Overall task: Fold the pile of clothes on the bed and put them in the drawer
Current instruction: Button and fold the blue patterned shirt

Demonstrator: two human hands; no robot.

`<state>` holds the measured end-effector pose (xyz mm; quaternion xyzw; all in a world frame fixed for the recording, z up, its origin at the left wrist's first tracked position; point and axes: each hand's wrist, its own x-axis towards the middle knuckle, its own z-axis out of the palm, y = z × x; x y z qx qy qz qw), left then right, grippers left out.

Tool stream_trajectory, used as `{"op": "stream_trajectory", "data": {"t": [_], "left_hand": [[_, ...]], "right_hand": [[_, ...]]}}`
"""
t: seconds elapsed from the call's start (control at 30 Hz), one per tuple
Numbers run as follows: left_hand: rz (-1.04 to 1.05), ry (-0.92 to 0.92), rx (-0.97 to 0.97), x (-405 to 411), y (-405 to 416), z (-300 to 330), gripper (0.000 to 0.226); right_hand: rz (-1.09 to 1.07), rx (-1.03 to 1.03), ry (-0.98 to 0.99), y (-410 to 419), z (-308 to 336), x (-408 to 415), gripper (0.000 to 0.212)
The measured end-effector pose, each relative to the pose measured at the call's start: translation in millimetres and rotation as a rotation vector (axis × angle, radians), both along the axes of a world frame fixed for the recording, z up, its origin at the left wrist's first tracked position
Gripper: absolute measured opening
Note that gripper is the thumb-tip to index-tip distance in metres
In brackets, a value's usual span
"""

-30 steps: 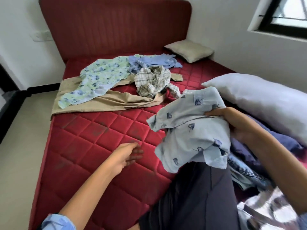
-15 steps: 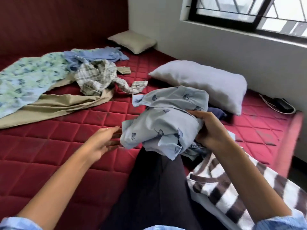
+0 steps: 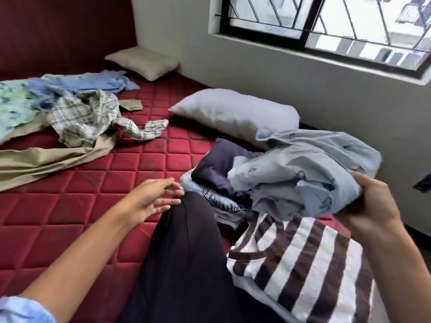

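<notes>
My right hand grips a bundled pale blue printed shirt, held above a small stack of folded clothes: a dark navy piece on top of blue jeans. My left hand hovers open over the red quilted mattress, beside my dark-trousered knee. Unfolded clothes lie at the far left: a plaid shirt, a light blue garment, a green floral one and beige trousers. No drawer is in view.
A brown-and-white striped cloth lies by my right leg. A grey pillow and a small beige pillow sit against the wall under the window. The dark red headboard stands at the back.
The view has swung right toward the window. My right hand has carried the pale blue shirt rightward over the folded stack. My left hand lifted off the mattress and moved toward my knee.
</notes>
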<state>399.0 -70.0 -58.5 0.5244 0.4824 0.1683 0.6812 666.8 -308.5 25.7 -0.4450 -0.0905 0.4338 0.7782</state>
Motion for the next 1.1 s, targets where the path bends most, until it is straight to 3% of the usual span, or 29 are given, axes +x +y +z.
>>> {"op": "stream_trajectory", "data": {"t": [0.27,0.43,0.5,0.57,0.6,0.67,0.73,0.87,1.03,1.1], "left_hand": [[0.020,0.015,0.013,13,17,-2,0.026],[0.016,0.045,-0.039,29,21,-12,0.024],[0.007,0.055,-0.058,37,21,-16,0.024],[0.001,0.071,-0.068,44,23,-20,0.024],[0.003,0.076,-0.068,46,24,-20,0.024],[-0.004,0.084,-0.066,51,25,-24,0.024],[-0.014,0.091,-0.062,55,24,-24,0.025],[-0.010,0.103,-0.043,60,22,-20,0.025],[0.030,0.108,-0.009,55,22,-5,0.025],[0.075,0.117,-0.001,48,26,2,0.027]], "right_hand": [[-0.125,0.285,0.007,45,27,73,0.074],[-0.131,0.234,-0.095,39,-4,117,0.033],[-0.241,0.055,-0.142,31,-36,128,0.023],[-0.366,-0.382,-0.225,21,-89,146,0.015],[-0.364,-0.623,-0.321,14,-121,155,0.020],[-0.314,-0.935,-0.520,5,-175,174,0.063],[-0.171,-1.071,-0.766,11,-202,182,0.073],[0.158,-1.425,-1.222,47,-181,174,0.064],[0.575,-1.651,-1.448,95,-144,183,0.042],[0.739,-1.632,-1.540,123,-112,165,0.026]]}}
